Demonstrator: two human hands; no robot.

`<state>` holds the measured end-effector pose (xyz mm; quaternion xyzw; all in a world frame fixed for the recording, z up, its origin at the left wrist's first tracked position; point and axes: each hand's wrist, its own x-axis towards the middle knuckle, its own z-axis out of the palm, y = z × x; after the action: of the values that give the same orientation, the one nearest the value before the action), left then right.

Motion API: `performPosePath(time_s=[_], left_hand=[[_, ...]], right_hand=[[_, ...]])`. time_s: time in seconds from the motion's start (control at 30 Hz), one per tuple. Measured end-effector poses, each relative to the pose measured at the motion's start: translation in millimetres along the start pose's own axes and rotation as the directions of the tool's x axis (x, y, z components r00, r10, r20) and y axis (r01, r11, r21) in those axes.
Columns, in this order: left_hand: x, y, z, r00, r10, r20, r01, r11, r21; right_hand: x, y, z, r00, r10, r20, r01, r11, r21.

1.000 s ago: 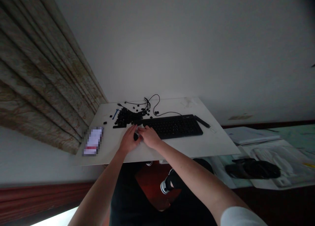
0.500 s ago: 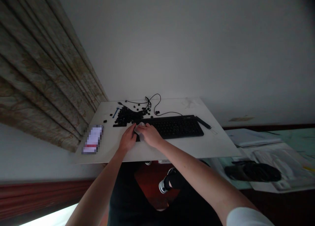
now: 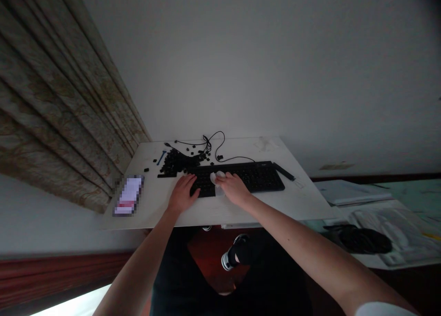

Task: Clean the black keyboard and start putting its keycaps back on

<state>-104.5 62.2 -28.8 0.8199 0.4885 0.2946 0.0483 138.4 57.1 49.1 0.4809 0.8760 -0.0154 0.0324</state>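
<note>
A black keyboard (image 3: 263, 177) with its keycaps off lies across the white table. My right hand (image 3: 232, 187) is closed on a crumpled white tissue (image 3: 217, 176), pressed to the middle of the keyboard. At the keyboard's left end rests my left hand (image 3: 182, 193), with its thumb apart from the fingers and nothing in its grip. A heap of loose black keycaps (image 3: 179, 160) sits just behind that hand, with one long black key (image 3: 167, 175) at the front of the heap.
A blue tool (image 3: 161, 157) lies left of the heap. The keyboard's cable (image 3: 220, 143) loops behind it. A phone (image 3: 129, 195) with a blurred screen lies at the table's left. A dark flat strip (image 3: 284, 171) touches the keyboard's right side. Papers (image 3: 354, 192) lie beyond the table's right edge.
My right hand has slid to the right along the keyboard with the tissue. My left hand has let the tissue go and now lies spread on the keyboard's left end.
</note>
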Motion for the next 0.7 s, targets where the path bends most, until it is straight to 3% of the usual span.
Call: performPosePath(time_s=[0.13, 0.27, 0.37, 0.57, 0.7], left_hand=[[1.6, 3.3, -3.7, 0.99, 0.103, 0.096, -0.101, 0.994, -0.03], [1.8, 3.4, -6.0, 0.99, 0.1, 0.101, -0.096, 0.994, -0.046], [1.9, 4.3, -6.4, 0.99, 0.102, 0.099, -0.097, 0.994, -0.058], [1.1, 5.1, -5.9, 0.993, 0.099, 0.057, -0.099, 0.995, 0.001], [2.7, 21.6, 1.3, 0.993, 0.113, 0.037, -0.115, 0.991, 0.072]], right_hand=[[8.2, -13.7, 4.7, 0.999, 0.007, -0.043, -0.004, 0.999, 0.053], [18.0, -27.7, 9.5, 0.999, -0.019, -0.029, 0.021, 0.997, 0.081], [8.6, -13.6, 8.8, 1.0, -0.012, -0.015, 0.013, 0.998, 0.061], [-29.5, 38.7, 3.5, 0.995, 0.094, 0.04, -0.094, 0.995, 0.016], [-25.8, 31.2, 3.6, 0.991, 0.132, -0.004, -0.132, 0.99, 0.043]])
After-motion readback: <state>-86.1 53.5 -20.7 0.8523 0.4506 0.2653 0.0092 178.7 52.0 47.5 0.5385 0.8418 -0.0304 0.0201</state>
